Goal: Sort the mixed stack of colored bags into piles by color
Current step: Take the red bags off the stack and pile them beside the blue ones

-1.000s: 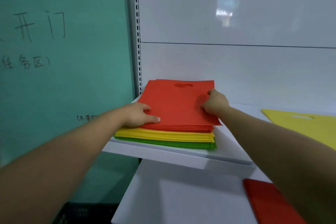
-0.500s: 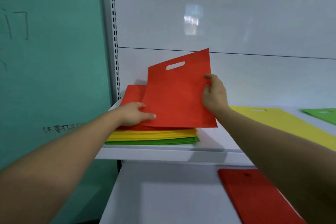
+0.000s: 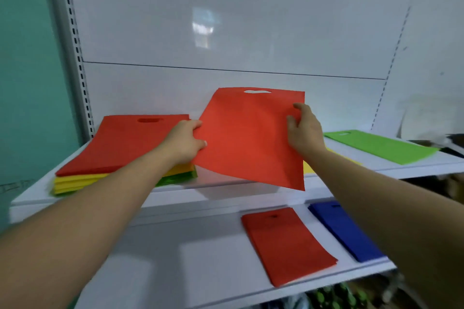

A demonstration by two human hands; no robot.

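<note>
A red bag [image 3: 248,138] with a cut-out handle hangs in the air above the upper shelf. My left hand [image 3: 184,143] pinches its left edge and my right hand [image 3: 305,130] grips its right edge. To the left on the upper shelf [image 3: 226,195] lies the mixed stack [image 3: 120,148], red on top, yellow and green layers beneath. A red pile [image 3: 286,243] and a blue pile [image 3: 344,228] lie on the lower shelf. A green bag [image 3: 379,144] rests on the upper shelf at right. A yellow bag [image 3: 307,167] shows just behind my right forearm.
A teal wall [image 3: 27,83] stands at the left beside the slotted shelf upright [image 3: 77,57]. White back panels close the shelves behind. The lower shelf [image 3: 163,258] shows bare white surface left of the red pile. Dark items sit at the far right edge.
The red bag has been lifted off the mixed stack and carried to the right, held by both hands. The view has swung right, revealing the green, blue and lower red piles.
</note>
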